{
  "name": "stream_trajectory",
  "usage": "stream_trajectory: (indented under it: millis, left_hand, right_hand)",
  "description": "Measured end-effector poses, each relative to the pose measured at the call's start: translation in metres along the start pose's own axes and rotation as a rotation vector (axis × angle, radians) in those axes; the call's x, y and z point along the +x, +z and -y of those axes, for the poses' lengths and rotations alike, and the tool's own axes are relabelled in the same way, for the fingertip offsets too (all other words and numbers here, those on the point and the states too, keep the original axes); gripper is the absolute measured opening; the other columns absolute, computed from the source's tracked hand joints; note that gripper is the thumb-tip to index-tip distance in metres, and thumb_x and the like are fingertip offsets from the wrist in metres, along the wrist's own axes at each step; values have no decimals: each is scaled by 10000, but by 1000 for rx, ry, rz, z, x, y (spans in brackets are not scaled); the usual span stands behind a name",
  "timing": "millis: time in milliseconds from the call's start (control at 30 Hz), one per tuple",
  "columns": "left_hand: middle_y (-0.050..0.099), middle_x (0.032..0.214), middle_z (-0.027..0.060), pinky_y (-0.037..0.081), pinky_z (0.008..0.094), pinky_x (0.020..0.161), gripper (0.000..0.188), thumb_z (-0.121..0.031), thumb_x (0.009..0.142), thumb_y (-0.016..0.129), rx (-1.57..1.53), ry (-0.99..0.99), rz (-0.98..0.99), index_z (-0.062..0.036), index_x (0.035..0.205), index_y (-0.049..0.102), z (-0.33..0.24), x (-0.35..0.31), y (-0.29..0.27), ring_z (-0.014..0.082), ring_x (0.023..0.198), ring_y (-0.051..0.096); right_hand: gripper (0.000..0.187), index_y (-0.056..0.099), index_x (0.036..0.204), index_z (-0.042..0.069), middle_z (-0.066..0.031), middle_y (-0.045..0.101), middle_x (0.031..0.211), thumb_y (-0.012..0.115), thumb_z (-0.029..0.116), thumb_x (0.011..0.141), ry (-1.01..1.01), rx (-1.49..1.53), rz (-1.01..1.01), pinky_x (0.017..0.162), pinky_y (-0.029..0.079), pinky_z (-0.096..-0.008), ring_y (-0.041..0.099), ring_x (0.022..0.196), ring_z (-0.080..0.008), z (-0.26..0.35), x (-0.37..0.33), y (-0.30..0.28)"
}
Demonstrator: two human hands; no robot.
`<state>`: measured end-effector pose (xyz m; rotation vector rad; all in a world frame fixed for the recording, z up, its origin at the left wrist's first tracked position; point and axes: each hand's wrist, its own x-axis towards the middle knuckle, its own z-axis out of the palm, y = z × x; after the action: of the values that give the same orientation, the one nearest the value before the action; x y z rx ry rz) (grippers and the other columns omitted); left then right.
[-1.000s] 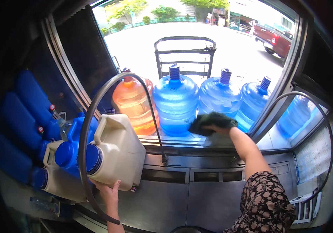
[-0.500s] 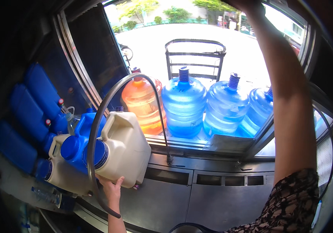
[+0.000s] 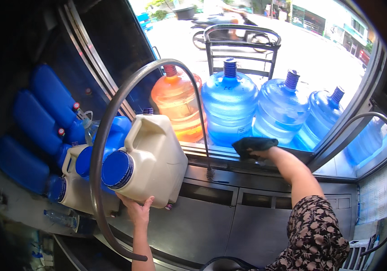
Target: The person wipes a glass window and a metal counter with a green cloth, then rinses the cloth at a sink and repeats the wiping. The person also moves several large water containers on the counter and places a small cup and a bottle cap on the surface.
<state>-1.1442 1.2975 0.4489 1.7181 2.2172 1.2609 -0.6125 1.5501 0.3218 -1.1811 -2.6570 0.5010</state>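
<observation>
My left hand (image 3: 137, 208) grips the lower edge of a cream plastic jug (image 3: 159, 158) with a blue screw cap, its thumb against the jug and its other fingers partly hidden beneath. The jug leans toward the left, propped among other jugs. In my right hand (image 3: 268, 152) is a bunched dark cloth (image 3: 253, 145), held at the window's lower frame in front of the blue water bottles. The fingers are mostly covered by the cloth. An orange-tinted bottle (image 3: 175, 99) and a blue bottle (image 3: 229, 104) stand upright just past the frame.
A dark curved hose (image 3: 97, 162) arches in front of the jugs. Blue containers (image 3: 37, 117) line the left side, above a second cream jug (image 3: 83, 192). Outside stand a black metal cart (image 3: 243, 31) and a passing motorcycle (image 3: 229, 34). A grey metal counter (image 3: 202, 226) lies below.
My right arm has come down from the top of the window to its lower frame, with the cloth now plainly visible. A motorcycle has appeared outside. My left hand stays at the jug.
</observation>
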Motion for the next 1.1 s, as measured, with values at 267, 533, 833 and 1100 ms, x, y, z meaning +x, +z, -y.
stream_trajectory:
  millis: [267,533,833,1100]
  left_hand:
    - [62,1559,249,301,440,1114,1307,-381,669,862,144,-39,37,-37,1512,-76,-1,-1,2,386,1398,271]
    - [109,1554,243,332,448,1097,1319,-370,661,864,-25,-29,50,-46,1509,-92,-5,-1,-5,424,1359,323]
    - [145,1546,237,321,441,1109,1284,-302,676,865,28,-135,75,-51,1514,-75,-8,0,-6,401,1373,314]
    - [155,1528,251,354,455,1072,1307,-356,646,876,81,-26,23,-40,1512,-51,-6,-1,-2,405,1329,370]
  right_hand:
    - [285,635,1137,132,-114,653,1047,569,308,922,-70,38,-31,866,491,-385,617,968,-251,100,57,-110]
    - [384,571,1227,108,-121,565,1199,565,324,909,-109,-1143,-1214,955,436,-412,541,1091,-298,288,109,-501]
    - [540,501,1359,94,-124,458,1442,544,375,900,-117,-1349,-1188,1084,362,-449,447,1300,-356,244,192,-335]
    - [378,573,1290,152,-120,592,1275,590,234,921,188,277,-133,951,454,-383,570,1159,-295,129,67,-13]
